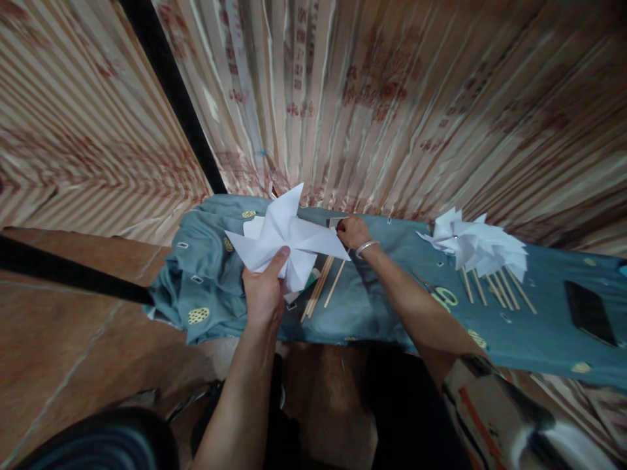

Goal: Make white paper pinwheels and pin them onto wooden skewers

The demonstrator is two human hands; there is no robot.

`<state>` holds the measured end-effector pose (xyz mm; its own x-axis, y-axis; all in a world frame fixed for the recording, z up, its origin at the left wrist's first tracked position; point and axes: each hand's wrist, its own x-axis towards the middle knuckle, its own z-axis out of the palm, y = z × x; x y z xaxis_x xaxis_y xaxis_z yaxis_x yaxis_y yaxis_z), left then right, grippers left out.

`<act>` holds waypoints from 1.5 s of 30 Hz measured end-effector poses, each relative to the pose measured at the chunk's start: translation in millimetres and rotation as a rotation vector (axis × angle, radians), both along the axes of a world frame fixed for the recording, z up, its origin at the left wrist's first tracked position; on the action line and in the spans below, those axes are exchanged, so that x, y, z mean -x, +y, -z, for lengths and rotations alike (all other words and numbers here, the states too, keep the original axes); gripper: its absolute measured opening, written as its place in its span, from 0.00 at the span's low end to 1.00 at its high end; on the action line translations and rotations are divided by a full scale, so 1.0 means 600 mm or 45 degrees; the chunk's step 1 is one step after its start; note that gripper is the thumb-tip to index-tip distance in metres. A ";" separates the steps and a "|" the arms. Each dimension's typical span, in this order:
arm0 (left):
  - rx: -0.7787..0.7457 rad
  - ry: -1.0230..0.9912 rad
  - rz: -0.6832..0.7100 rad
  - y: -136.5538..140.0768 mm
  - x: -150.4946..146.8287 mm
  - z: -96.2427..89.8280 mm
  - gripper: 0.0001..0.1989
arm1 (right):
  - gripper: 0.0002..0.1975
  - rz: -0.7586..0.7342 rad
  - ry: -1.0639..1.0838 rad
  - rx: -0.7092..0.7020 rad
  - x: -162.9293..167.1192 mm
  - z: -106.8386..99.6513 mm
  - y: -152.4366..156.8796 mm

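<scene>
A white paper pinwheel [298,238] is being held up over the left part of a blue-green cloth [377,313] by the left hand [264,287]. It is being clamped tight, with the thumb being pressed on its front near the middle and the other fingers being hidden behind the paper. The right hand [355,233] is being held just beside one tip of the pinwheel, near the back edge of the cloth. Its fingers are being curled in close by a small flat thing [337,222], but it cannot be told if anything is being pinched. A silver bangle [367,247] is being worn on the right wrist. Between the two hands, some thin wooden sticks [319,287] are being held up by the cloth, with their top ends being partly covered. Farther to the right, a row of white pinwheels on sticks [490,245] is being seen, lying one over another. Scissors with pale green handles [445,296] are being seen near them, and a black phone [590,312] is being seen past them. Behind it all, a striped curtain [337,130] is being hung.
</scene>
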<state>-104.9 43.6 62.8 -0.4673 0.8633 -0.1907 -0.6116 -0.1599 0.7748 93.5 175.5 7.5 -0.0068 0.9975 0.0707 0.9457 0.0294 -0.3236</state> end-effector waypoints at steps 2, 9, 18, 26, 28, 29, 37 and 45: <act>0.012 0.006 0.003 0.000 -0.001 -0.001 0.22 | 0.10 0.023 0.119 -0.034 -0.003 0.003 0.000; 0.001 0.012 0.011 -0.001 -0.006 0.000 0.21 | 0.07 0.137 0.747 -0.142 -0.029 0.023 -0.015; -0.073 0.065 0.089 -0.001 -0.025 0.001 0.23 | 0.11 0.197 1.395 -0.234 -0.051 0.029 -0.125; -0.107 0.132 0.194 -0.010 -0.072 0.011 0.21 | 0.04 0.290 1.048 -0.254 -0.112 0.034 -0.247; -0.101 0.150 0.231 -0.011 -0.085 0.017 0.21 | 0.04 0.248 0.759 -0.264 -0.123 0.038 -0.265; -0.095 0.155 0.249 -0.012 -0.092 0.020 0.20 | 0.06 0.208 0.628 -0.265 -0.128 0.040 -0.271; -0.046 0.197 0.293 0.000 -0.140 0.037 0.20 | 0.08 0.112 0.678 -0.237 -0.181 0.061 -0.285; -0.094 0.209 0.303 0.015 -0.168 0.036 0.21 | 0.09 0.094 0.812 -0.262 -0.184 0.068 -0.272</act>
<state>-4.3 52.3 41.4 -0.2692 0.9611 -0.0618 -0.5060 -0.0865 0.8582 203.6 12.6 -33.1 0.1673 0.9594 0.2272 0.5734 0.0928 -0.8140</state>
